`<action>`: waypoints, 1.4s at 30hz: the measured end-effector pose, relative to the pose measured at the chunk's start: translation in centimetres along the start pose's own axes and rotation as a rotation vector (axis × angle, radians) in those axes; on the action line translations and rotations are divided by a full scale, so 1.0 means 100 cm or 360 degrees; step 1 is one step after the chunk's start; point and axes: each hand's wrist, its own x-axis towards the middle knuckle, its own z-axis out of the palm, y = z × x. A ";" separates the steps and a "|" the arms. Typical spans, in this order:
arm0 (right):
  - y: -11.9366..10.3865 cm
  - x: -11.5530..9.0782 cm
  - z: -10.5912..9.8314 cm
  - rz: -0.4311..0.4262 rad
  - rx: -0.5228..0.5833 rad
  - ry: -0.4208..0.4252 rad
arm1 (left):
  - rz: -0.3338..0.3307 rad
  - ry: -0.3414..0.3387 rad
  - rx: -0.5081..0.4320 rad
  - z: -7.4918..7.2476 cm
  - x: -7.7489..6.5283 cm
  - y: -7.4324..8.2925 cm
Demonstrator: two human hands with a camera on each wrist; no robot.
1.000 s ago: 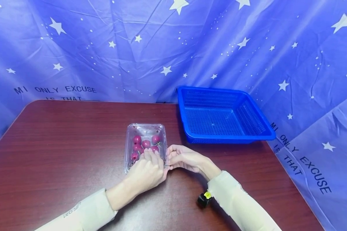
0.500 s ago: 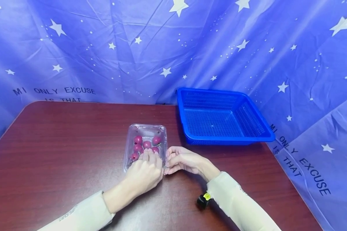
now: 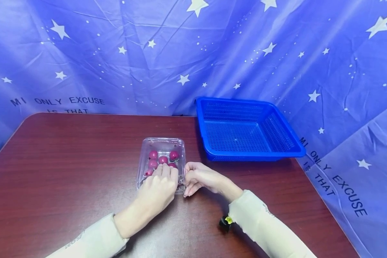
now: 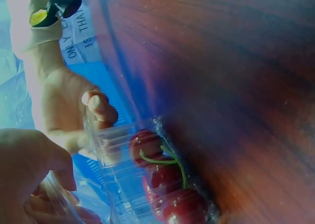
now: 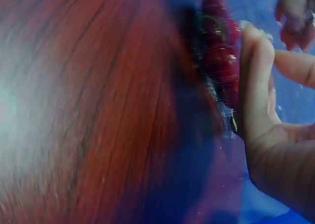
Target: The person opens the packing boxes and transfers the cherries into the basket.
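Note:
A clear plastic clamshell box [image 3: 144, 152] with several dark red cherries [image 3: 162, 160] inside sits on the table. At its near edge, my left hand [image 3: 158, 188] lies over the top, hiding part of the fruit. In the left wrist view, that hand's thumb and fingers pinch the edge of the clear lid [image 4: 56, 197], which stands apart from the box's wall. My right hand [image 3: 204, 179] holds the box's near right corner, thumb toward the near side. Cherries with green stems [image 4: 172, 160] show through the wall.
An empty blue plastic basket [image 3: 245, 156] stands at the back right of the brown table [image 3: 67, 161]. A starry blue cloth [image 3: 167, 61] hangs behind. A black strap piece with a yellow spot [image 3: 225, 223] is at the right sleeve.
My left hand has shifted slightly left, away from the right hand, so a gap now shows between them. The right hand stays at the box's corner. Box and basket keep their places.

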 end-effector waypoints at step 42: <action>-0.004 0.001 0.008 -0.0221 -0.0562 0.0288 | -0.0612 -0.0134 -0.0705 -0.020 0.011 -0.028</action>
